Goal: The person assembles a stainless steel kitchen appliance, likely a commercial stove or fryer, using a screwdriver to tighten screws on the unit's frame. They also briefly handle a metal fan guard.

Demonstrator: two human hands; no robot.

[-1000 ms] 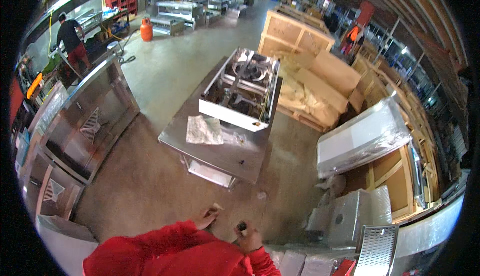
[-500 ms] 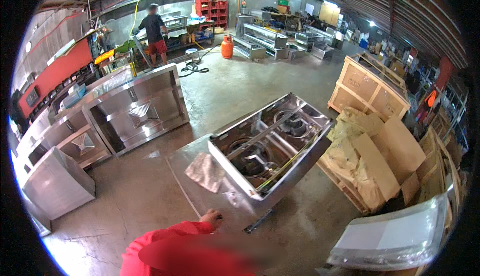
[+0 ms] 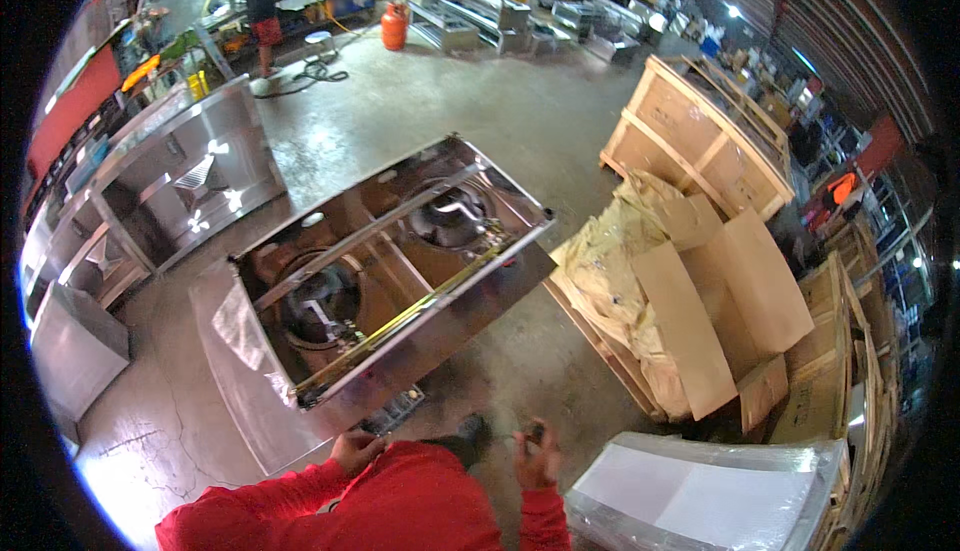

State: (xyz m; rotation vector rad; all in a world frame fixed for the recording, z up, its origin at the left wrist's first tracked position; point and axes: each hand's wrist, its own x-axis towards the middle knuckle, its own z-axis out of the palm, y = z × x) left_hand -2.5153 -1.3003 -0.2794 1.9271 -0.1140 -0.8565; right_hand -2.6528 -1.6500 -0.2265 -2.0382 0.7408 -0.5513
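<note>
A stainless-steel stove body with two round burners and a yellow gas pipe along its near side rests on a steel table. A pale cloth lies against its left end. My left hand is at the table's near edge, just below the stove corner, its fingers curled; what they hold, if anything, is hidden. My right hand is raised in front of me, off the stove, with fingers closed around something small and dark that I cannot make out. A small metal-framed part shows beneath the stove's near side.
To the right stand a wooden crate, opened cardboard with crumpled brown paper, and a plastic-wrapped white panel. Steel cabinets line the left. An orange gas cylinder and another person are far off.
My view has tilted down and turned right, so the stove appears nearer and further left. My right hand has come into view. My left hand stays by the table's near edge.
</note>
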